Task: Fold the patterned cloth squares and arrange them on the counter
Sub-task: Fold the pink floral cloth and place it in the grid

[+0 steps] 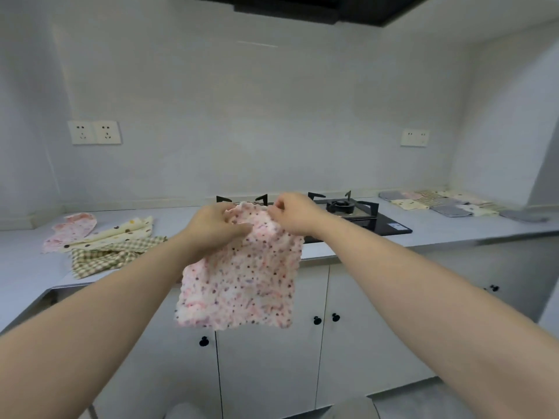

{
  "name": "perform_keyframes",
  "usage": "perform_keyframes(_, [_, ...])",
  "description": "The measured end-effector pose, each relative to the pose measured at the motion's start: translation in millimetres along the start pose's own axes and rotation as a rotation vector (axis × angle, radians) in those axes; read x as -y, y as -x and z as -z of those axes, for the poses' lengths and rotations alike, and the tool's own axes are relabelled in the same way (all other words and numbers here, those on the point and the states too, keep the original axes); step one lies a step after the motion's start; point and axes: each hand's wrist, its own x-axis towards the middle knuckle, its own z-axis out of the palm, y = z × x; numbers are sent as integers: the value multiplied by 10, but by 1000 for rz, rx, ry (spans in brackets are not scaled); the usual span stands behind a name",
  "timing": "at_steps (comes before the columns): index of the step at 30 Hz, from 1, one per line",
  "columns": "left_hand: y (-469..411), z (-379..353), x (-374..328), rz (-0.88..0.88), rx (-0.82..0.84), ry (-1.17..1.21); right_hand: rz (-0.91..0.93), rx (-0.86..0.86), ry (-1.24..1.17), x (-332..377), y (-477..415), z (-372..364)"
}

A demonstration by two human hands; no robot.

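I hold the pink dotted cloth point(242, 276) in the air before the stove point(348, 213). My left hand point(216, 228) and right hand point(295, 214) pinch its top edge, so it hangs flat for folding.

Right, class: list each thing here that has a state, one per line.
pink dotted cloth: held up, hanging unfolded
left hand: grips its top edge
right hand: pinches its top edge
loose cloths: unfolded, heaped on the counter
folded cloths: laid flat in rows
gas burner: unlit
cabinet doors: closed
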Motion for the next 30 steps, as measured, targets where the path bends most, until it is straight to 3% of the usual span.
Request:
perform_keyframes(5, [45, 270, 54, 43, -228, -15, 19, 174, 6, -58, 27, 176])
perform_keyframes(13, [290, 843, 186, 116, -108, -157, -53, 359, -230, -104, 9, 309])
perform_keyframes(19, [489, 1070, 232, 178, -127, 31, -98, 326, -442, -97, -4, 290])
perform_keyframes(21, [541, 1120, 173, 245, -63, 165, -57, 482, -562, -103, 23, 327])
perform_keyframes(24, [616, 1247, 161, 355, 224, 437, 33, 731, -744, -135, 62, 322])
perform_keyframes(27, [592, 1334, 225, 355, 449, 469, 27, 708, -857, -153, 18, 261])
perform_keyframes(30, [439, 1327, 338, 340, 426, 509, -20, 647, -843, -183, -29, 200])
